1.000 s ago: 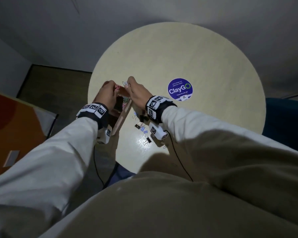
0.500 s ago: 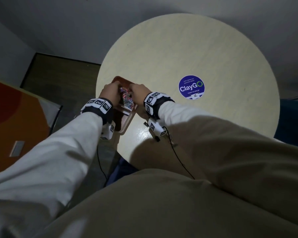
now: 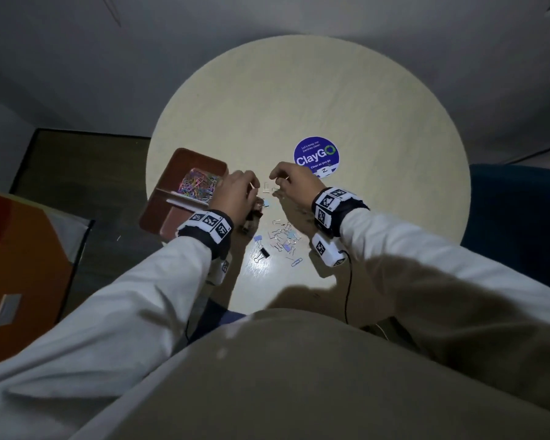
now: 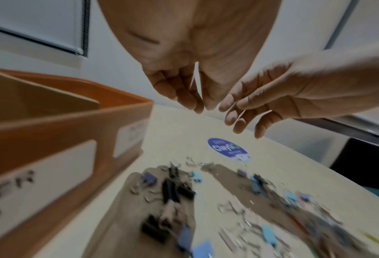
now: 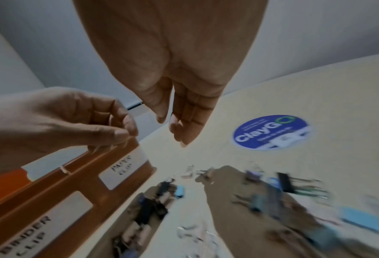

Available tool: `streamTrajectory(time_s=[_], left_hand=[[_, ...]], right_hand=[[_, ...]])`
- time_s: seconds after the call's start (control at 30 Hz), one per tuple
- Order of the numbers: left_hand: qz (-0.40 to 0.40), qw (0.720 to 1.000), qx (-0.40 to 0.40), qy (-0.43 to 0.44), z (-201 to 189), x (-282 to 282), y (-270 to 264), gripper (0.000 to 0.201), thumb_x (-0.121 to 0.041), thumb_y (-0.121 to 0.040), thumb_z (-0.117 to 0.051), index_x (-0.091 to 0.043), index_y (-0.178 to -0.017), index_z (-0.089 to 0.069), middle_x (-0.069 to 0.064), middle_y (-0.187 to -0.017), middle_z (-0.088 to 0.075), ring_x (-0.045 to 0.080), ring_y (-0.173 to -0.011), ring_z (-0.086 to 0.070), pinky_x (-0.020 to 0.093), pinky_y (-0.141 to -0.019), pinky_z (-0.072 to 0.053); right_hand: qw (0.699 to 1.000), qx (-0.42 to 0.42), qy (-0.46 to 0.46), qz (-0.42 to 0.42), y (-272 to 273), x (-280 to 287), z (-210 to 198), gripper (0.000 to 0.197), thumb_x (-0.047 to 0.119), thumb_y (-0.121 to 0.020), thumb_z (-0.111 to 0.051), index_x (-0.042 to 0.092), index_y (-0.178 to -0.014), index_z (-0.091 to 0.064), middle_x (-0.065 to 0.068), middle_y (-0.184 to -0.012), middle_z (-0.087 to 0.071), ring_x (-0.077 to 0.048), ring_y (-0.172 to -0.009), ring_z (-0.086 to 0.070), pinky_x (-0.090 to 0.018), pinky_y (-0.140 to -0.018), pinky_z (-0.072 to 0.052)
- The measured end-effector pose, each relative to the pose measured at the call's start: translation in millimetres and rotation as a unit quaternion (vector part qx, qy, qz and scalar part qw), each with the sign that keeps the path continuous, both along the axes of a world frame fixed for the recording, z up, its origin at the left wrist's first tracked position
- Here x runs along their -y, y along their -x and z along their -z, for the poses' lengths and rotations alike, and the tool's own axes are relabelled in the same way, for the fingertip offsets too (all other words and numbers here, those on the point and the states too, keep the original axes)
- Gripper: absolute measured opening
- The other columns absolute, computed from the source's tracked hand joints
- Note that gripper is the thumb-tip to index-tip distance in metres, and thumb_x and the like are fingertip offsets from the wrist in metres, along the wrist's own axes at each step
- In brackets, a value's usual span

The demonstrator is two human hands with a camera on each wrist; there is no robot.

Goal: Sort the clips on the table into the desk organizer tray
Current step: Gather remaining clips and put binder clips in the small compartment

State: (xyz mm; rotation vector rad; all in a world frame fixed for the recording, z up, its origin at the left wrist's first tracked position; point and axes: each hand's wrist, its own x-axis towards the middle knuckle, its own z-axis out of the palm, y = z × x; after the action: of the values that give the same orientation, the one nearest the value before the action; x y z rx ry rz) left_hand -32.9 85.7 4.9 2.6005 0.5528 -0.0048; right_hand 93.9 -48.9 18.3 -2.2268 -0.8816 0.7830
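Observation:
A brown organizer tray (image 3: 188,154) sits at the table's left edge, and its far compartment holds several coloured paper clips (image 3: 197,185). Loose binder and paper clips (image 3: 281,236) lie scattered on the table right of the tray, among them a black binder clip (image 3: 262,254). My left hand (image 3: 235,192) hovers beside the tray above the pile, its fingertips close to the thumb (image 4: 200,108), with nothing visible between them. My right hand (image 3: 291,181) hangs a little to the right with fingers nearly straight (image 5: 175,129). Small white clips (image 3: 266,188) lie between the two hands.
The tray's side wall (image 5: 84,167) carries a white label reading BINDER CLIP (image 5: 25,232). A round blue ClayGo sticker (image 3: 316,156) lies just beyond my right hand. An orange surface (image 3: 13,249) stands off the table's left, a dark blue seat (image 3: 521,217) off its right.
Both hands were over the tray's paper clip compartment; they have moved right, off the tray, and now hover over the loose clips on the table.

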Motion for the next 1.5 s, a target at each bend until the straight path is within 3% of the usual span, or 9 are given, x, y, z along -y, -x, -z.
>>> streamTrajectory(time_s=[0.13,0.27,0.37,0.67,0.87,1.1,1.27,1.4,1.5], left_hand=[[0.07,0.994,-0.085,0.026,15.0,46.6,-0.1,0.008,-0.016,-0.093,-0.054,-0.018,-0.098,-0.06,0.003,-0.098,-0.062,0.025,-0.09,-0.059,0.035,-0.076,-0.046],[0.119,0.981,-0.153,0.019,27.0,80.3,4.0,0.01,-0.02,-0.094,-0.053,-0.014,-0.097,-0.061,0.005,-0.098,-0.062,0.027,-0.09,-0.061,0.038,-0.075,-0.051],[0.15,0.973,-0.178,0.006,37.7,97.2,9.2,0.005,-0.018,-0.085,-0.057,-0.019,-0.087,-0.061,0.001,-0.093,-0.06,0.025,-0.085,-0.062,0.031,-0.07,-0.048],[0.161,0.971,-0.179,-0.01,72.7,104.2,20.1,0.011,-0.019,-0.091,-0.059,-0.014,-0.102,-0.058,0.008,-0.097,-0.061,0.031,-0.087,-0.06,0.038,-0.075,-0.05],[0.138,0.982,-0.128,-0.028,71.8,106.3,9.0,0.013,-0.024,-0.095,-0.054,-0.014,-0.102,-0.059,0.007,-0.094,-0.058,0.03,-0.084,-0.059,0.033,-0.071,-0.046],[0.168,0.976,-0.14,-0.023,69.2,149.8,-24.2,0.033,-0.042,-0.087,-0.066,-0.015,-0.105,-0.058,0.007,-0.103,-0.06,0.029,-0.092,-0.059,0.036,-0.08,-0.047],[0.165,0.972,-0.157,-0.055,77.2,163.2,-28.5,0.034,-0.036,-0.089,-0.064,-0.014,-0.112,-0.055,0.009,-0.108,-0.06,0.031,-0.096,-0.059,0.038,-0.083,-0.047],[0.176,0.97,-0.158,-0.062,78.8,163.1,-27.9,0.023,-0.022,-0.094,-0.053,-0.011,-0.114,-0.058,0.01,-0.11,-0.059,0.031,-0.097,-0.058,0.038,-0.081,-0.045],[0.17,0.972,-0.157,-0.041,77.2,160.4,-27.0,0.02,-0.021,-0.095,-0.054,-0.011,-0.111,-0.06,0.01,-0.108,-0.06,0.031,-0.097,-0.059,0.038,-0.081,-0.047]], right_hand=[[0.998,0.003,0.049,0.038,-9.5,61.8,12.2,0.023,0.007,-0.096,-0.043,0.012,-0.106,-0.063,-0.006,-0.099,-0.068,-0.008,-0.073,-0.061,-0.019,-0.061,-0.041],[0.993,-0.015,0.088,0.072,-9.7,115.0,26.3,0.02,0.01,-0.092,-0.046,0.017,-0.099,-0.063,-0.004,-0.097,-0.072,-0.022,-0.085,-0.066,-0.03,-0.072,-0.053],[0.99,-0.031,0.114,0.077,-2.2,146.6,38.2,0.015,0.014,-0.088,-0.047,0.023,-0.089,-0.06,-0.002,-0.089,-0.072,-0.025,-0.078,-0.068,-0.041,-0.075,-0.058],[0.975,0.018,0.212,0.058,17.7,208.8,65.1,0.002,0.021,-0.082,-0.055,0.021,-0.082,-0.053,0.001,-0.082,-0.062,-0.026,-0.076,-0.06,-0.036,-0.068,-0.051],[0.97,0.049,0.235,0.049,24.4,216.5,80.2,0.017,0.03,-0.086,-0.065,0.021,-0.084,-0.05,0.002,-0.091,-0.055,-0.024,-0.078,-0.053,-0.03,-0.064,-0.037],[0.97,0.066,0.232,0.018,31.6,209.4,85.7,0.013,0.024,-0.092,-0.058,0.02,-0.084,-0.049,-0.001,-0.097,-0.05,-0.023,-0.075,-0.048,-0.031,-0.066,-0.036],[0.973,0.071,0.22,-0.002,33.5,208.7,85.9,0.014,0.021,-0.094,-0.054,0.019,-0.084,-0.044,0.0,-0.09,-0.042,-0.024,-0.074,-0.044,-0.031,-0.064,-0.033],[0.983,0.008,0.182,-0.003,28.9,206.2,81.8,0.015,0.016,-0.096,-0.048,0.015,-0.084,-0.039,-0.005,-0.081,-0.049,-0.026,-0.076,-0.045,-0.033,-0.063,-0.032],[0.983,-0.113,0.114,0.086,26.7,203.0,75.4,0.003,0.011,-0.091,-0.04,0.013,-0.094,-0.04,-0.013,-0.076,-0.053,-0.026,-0.064,-0.05,-0.032,-0.055,-0.038]])
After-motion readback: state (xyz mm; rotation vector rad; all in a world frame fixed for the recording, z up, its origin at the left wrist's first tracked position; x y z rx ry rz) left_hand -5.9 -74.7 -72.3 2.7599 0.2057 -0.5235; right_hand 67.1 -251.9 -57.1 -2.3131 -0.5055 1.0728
